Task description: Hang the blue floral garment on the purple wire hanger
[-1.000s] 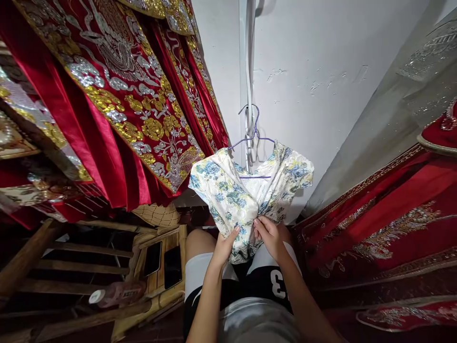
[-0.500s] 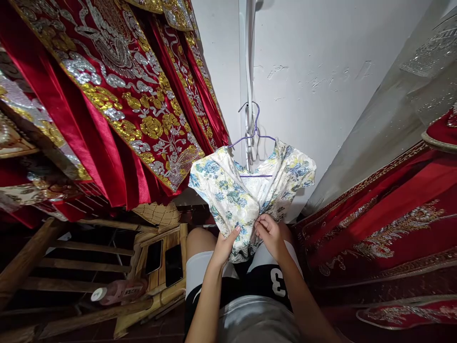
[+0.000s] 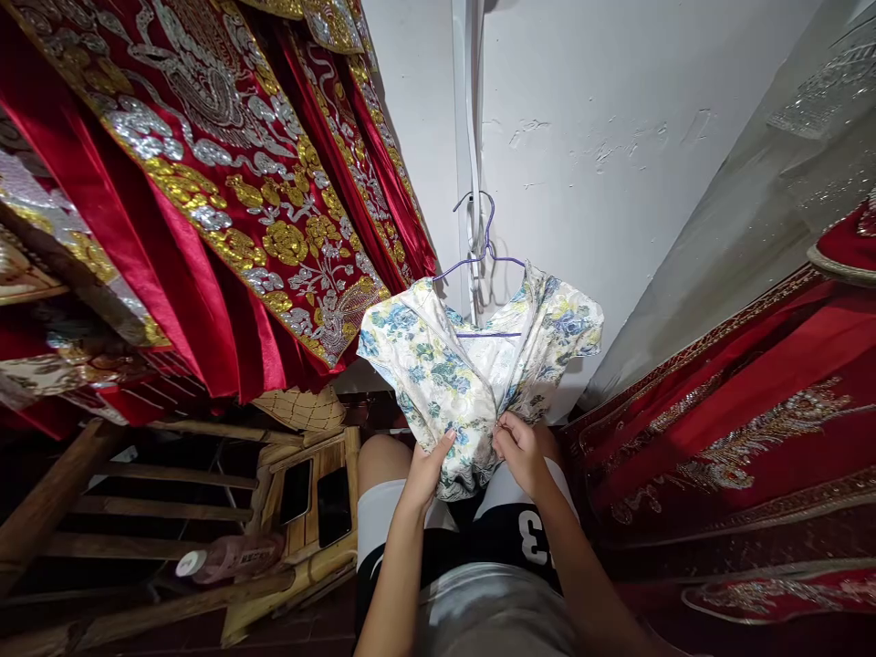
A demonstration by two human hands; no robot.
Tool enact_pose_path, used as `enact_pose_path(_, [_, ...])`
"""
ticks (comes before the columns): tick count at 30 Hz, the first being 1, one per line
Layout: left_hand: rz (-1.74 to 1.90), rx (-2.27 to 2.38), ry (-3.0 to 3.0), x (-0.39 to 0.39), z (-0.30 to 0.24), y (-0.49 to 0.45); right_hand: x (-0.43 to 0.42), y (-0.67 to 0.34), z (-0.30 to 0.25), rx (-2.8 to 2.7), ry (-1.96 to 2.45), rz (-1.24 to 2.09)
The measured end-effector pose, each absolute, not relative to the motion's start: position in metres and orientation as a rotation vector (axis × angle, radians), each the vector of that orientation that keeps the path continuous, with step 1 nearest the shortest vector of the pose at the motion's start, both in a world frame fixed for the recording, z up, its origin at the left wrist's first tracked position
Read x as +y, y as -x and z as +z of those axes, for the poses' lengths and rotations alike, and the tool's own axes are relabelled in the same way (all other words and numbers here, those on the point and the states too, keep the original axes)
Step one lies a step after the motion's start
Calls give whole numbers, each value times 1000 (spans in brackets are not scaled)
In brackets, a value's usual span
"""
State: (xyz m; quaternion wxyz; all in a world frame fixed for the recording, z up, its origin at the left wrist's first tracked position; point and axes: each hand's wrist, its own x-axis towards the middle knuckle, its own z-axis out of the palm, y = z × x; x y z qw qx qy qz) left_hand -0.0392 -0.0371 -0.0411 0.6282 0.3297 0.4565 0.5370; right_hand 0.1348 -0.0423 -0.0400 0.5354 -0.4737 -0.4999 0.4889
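Note:
A short-sleeved floral blouse (image 3: 438,365), white with blue and yellow flowers, hangs on a purple wire hanger (image 3: 488,251) in front of me. My left hand (image 3: 430,465) grips the lower left of the blouse, thumb on the front and the other fingers hidden behind the cloth. With fingers pinched together, my right hand (image 3: 518,449) holds the blouse's front edge just below the V of the neckline. Whether a small fastener sits in that pinch cannot be made out. Gathered cloth bunches between the hands, above my lap.
Red sequined cloth (image 3: 274,201) hangs at the left, and red beaded cloth (image 3: 718,420) at the right. A bamboo chair (image 3: 264,497) at lower left bears two phones (image 3: 334,506) and a pink-labelled bottle (image 3: 236,557). A white wall (image 3: 581,119) stands behind the hanger.
My right hand has shifted very slightly, its fingers still pinched at the blouse's front edge. My left hand keeps its hold. The view has moved a little.

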Motion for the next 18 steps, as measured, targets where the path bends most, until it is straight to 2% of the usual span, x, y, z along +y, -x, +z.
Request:
enact_pose_path(7, [1357, 1248, -910, -29, -57, 45, -47, -140, -21, -1198, 1165, 1188])
enact_pose_path(11, [1762, 1560, -1195, -37, -56, 35, -50, -141, -9, -1174, 1241, 1157])
enact_pose_path(13, [1865, 1570, -1346, -40, -54, 24, -51, -139, -7, -1180, 1238, 1162])
enact_pose_path(18, [1454, 1216, -1607, -36, -50, -6, -49, -135, -7, -1216, 1163, 1209])
